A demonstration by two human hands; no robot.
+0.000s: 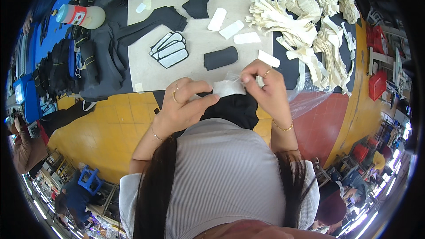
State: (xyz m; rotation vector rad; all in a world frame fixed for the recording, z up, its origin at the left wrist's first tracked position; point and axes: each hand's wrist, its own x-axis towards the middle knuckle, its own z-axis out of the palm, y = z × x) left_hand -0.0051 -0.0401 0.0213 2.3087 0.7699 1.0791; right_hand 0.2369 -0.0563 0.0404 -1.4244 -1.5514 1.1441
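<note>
Head view: both hands meet just above the near edge of the table (pixel 146 73), over a dark piece of fabric (pixel 234 106) that hangs off that edge toward the person. The left hand (pixel 183 102) is closed, thumb and fingers pinching the left end of a small white rectangular patch (pixel 229 88). The right hand (pixel 265 90) is closed too, its fingertips nipping the patch's upper right corner together with a thin clear film (pixel 232 76) that lifts off it, which looks like a backing being peeled; holding the patch from both ends keeps it flat and taut for that.

Just beyond the hands, on the pale board covering the table, lies a black padded piece (pixel 220 57), and to its left a fanned set of black pieces with white centres (pixel 169 49). Loose white patches (pixel 231 29) are scattered farther off, with one more (pixel 268 58) just beside the right hand, near enough to pick up without stretching. To the far right sit heaps of cream-coloured cut pieces (pixel 305 17), sorted into bundles. On the left, folded black garments (pixel 95 57) are stacked along the table, and a clear bottle with an orange cap (pixel 82 16) lies on its side at the far left. A clear plastic bag (pixel 307 99) droops off the edge on the right, over a yellow and red floor (pixel 110 128)
</note>
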